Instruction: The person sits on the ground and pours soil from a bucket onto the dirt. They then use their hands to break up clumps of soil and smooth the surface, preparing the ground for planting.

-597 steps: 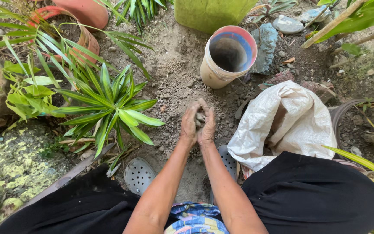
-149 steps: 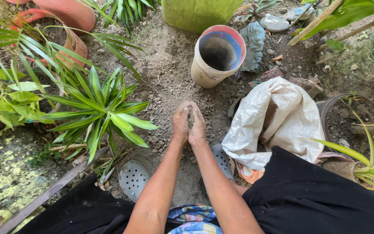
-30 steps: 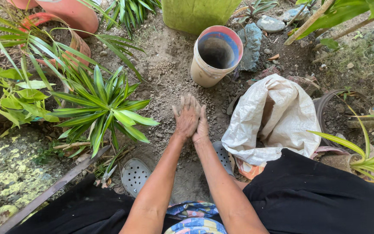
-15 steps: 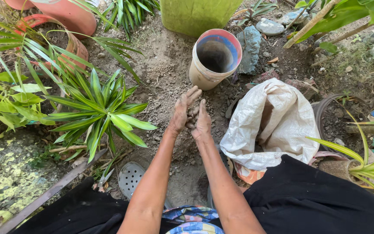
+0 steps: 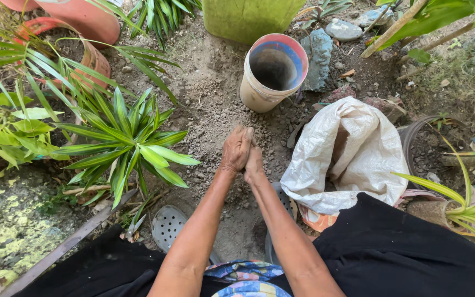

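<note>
Pressing palm to palm, the left hand (image 5: 236,149) and right hand (image 5: 254,163) close on crumbly grey-brown soil (image 5: 210,118), just short of the tilted cream plastic pot (image 5: 271,74). Best practice: rub firmly, low over the soil patch, so crumbs drop there and not onto the white woven sack (image 5: 344,157) beside the pot.

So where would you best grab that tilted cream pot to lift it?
Grip the cream pot by its pink rim at the near, lower edge, coming from the person's side. It leans with its open mouth facing them, so fingers can hook inside the wall and the thumb outside.

A green spiky plant (image 5: 130,137) grows left; a white sack (image 5: 347,154) lies right, below stones (image 5: 325,49).
</note>
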